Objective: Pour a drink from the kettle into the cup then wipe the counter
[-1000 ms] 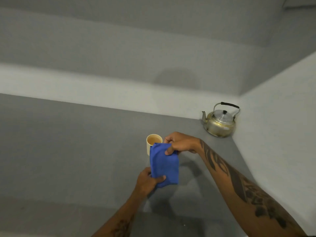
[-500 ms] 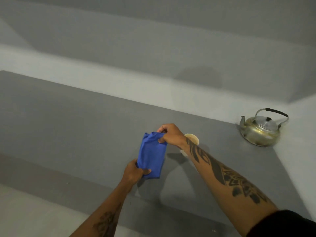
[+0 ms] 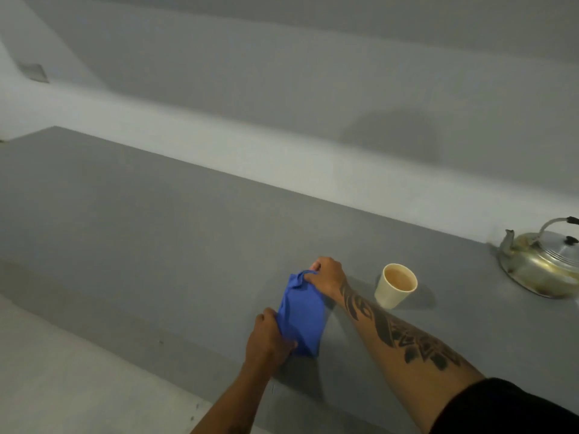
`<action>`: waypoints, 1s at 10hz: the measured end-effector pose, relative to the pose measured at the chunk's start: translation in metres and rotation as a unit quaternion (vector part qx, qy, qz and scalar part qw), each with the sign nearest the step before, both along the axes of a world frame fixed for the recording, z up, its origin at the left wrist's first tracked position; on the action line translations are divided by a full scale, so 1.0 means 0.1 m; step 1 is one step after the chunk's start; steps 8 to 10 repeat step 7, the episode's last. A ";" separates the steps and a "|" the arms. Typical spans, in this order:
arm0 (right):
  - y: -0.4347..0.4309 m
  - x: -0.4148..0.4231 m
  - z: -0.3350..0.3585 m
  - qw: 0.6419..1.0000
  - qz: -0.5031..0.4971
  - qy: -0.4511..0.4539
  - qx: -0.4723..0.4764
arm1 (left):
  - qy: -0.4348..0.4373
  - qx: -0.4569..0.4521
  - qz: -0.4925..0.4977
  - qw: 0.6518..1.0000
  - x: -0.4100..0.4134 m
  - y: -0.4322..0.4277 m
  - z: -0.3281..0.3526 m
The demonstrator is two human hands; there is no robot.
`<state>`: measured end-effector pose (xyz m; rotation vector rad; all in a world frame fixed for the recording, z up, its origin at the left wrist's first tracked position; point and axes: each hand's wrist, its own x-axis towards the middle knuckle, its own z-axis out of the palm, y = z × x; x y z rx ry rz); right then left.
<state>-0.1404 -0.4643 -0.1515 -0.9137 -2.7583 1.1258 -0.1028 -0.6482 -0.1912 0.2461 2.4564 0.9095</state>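
A folded blue cloth [image 3: 302, 314] is held between both hands low over the grey counter [image 3: 156, 245]. My right hand [image 3: 326, 277] pinches its far top corner. My left hand [image 3: 269, 339] grips its near lower edge. A cream cup [image 3: 395, 289] holding a light brown drink stands upright on the counter, just right of my right wrist and apart from the cloth. A tarnished metal kettle [image 3: 542, 264] with a black-tipped handle sits at the far right, partly cut off by the frame edge.
A pale wall ledge [image 3: 282, 158] runs along the back of the counter. The counter's front edge drops to a lighter floor [image 3: 62, 386] at the lower left. A small grey plate [image 3: 34, 72] is on the wall at the upper left.
The view has swung left, so the cup and kettle sit further right. Both hands have carried the cloth left of the cup and lower toward the counter. The cup is now uncovered.
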 end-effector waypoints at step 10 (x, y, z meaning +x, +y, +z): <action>-0.13 0.54 0.25 0.991 0.107 0.007 0.084 | 0.183 -0.158 -0.143 0.960 -0.09 0.17 0.39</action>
